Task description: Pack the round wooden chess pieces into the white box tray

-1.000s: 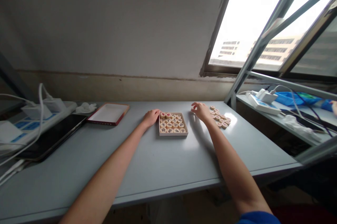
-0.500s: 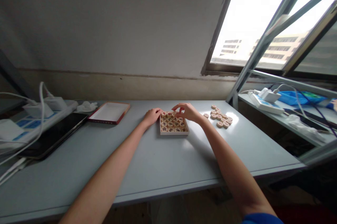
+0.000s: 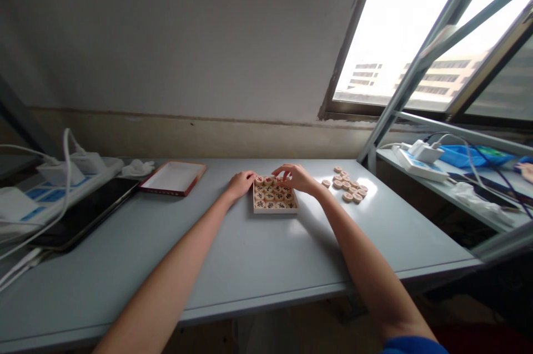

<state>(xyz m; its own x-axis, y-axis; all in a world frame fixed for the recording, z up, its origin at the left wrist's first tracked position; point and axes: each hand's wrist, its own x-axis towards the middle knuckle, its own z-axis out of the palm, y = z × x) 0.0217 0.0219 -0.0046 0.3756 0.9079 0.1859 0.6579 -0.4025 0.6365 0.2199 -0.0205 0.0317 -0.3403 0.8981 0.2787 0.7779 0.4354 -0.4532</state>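
A shallow box (image 3: 276, 211) at the middle of the grey table holds rows of round wooden pieces (image 3: 269, 196) with dark and red characters. My left hand (image 3: 241, 183) rests at its upper left corner, fingers bent together against the edge. Over the box's far right part is my right hand (image 3: 296, 177), its thumb and fingers curved down onto a piece in the back row. Those fingertips partly cover the pieces there. Several loose round pieces (image 3: 346, 184) lie on the table to the right of my right hand.
A red-edged box lid (image 3: 172, 178) lies at the left. Beyond it are a black tablet (image 3: 87, 212), a power strip (image 3: 54, 193) and white cables. A side shelf (image 3: 453, 187) at the right bears chargers; a person's hand (image 3: 527, 171) shows at the right edge.
My right fingers have lowered slightly onto the back row of the box. My left hand has stayed in place. At the right edge, the other person's hand has come further into view.
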